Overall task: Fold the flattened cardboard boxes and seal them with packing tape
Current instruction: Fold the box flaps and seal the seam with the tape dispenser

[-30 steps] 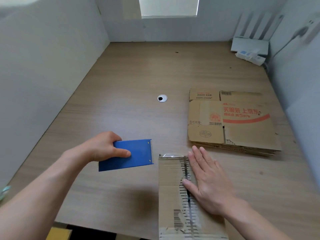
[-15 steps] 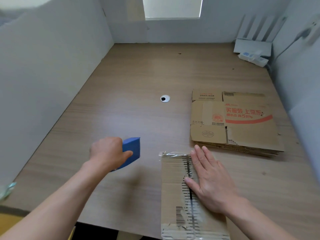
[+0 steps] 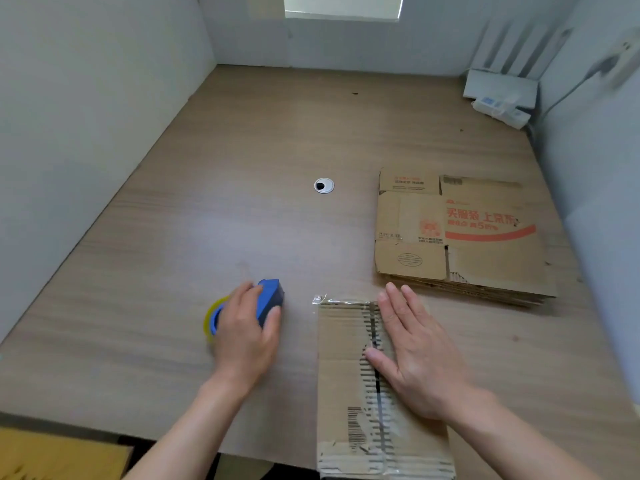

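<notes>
The box lies at the table's near edge, its near end overhanging; it is brown and worn, with a barcode and glossy clear tape along the middle seam, a loose end curling at the far-left corner; the right hand rests flat on it, fingers straight; the left hand, well to its left, grips a blue dispenser with a yellowish roll; a flat stack lies just beyond, to the right.

Taped box, flattened stack, blue dispenser
</notes>
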Action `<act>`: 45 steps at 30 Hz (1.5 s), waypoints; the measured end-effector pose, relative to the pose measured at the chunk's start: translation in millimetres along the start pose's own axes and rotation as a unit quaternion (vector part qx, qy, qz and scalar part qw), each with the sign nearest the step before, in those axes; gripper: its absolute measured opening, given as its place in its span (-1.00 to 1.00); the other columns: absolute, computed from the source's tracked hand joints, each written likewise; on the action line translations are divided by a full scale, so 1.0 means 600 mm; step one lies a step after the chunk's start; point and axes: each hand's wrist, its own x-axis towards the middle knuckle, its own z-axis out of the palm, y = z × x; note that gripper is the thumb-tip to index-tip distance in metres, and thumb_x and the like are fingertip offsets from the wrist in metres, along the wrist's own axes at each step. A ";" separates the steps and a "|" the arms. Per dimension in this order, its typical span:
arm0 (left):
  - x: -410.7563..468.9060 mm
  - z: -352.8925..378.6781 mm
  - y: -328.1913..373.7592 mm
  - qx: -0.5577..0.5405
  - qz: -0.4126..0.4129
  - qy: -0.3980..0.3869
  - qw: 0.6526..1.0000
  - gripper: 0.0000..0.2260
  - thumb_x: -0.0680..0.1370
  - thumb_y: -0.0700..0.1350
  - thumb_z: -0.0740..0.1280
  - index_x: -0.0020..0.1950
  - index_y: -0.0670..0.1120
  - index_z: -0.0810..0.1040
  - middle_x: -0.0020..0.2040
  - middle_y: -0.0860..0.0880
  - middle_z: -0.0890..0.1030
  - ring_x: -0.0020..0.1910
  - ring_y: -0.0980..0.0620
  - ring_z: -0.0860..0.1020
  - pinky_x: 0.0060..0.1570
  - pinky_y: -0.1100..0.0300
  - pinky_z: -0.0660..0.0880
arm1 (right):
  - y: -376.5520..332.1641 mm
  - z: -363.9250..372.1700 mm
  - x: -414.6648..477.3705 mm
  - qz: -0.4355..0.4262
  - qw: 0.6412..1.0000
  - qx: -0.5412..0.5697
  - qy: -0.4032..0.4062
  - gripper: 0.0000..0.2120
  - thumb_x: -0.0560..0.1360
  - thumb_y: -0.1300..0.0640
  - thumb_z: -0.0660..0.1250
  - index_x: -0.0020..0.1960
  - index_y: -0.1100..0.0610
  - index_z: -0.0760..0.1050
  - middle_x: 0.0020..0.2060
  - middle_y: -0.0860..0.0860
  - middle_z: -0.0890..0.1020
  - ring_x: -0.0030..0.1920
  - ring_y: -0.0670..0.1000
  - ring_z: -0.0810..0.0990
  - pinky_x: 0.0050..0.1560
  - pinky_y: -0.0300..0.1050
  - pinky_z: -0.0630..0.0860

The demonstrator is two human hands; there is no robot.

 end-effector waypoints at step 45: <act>0.042 0.098 0.148 -0.203 -0.275 -0.199 0.918 -0.64 0.59 0.13 0.23 -0.23 -0.07 0.62 -0.20 0.11 0.64 -0.15 0.10 0.57 -0.21 0.19 0.44 | 0.052 0.020 0.055 0.188 0.765 0.595 0.160 -0.67 0.61 0.04 0.29 -0.23 0.15 0.69 -0.26 -0.06 0.72 -0.25 -0.23 0.60 -0.12 -0.33 0.47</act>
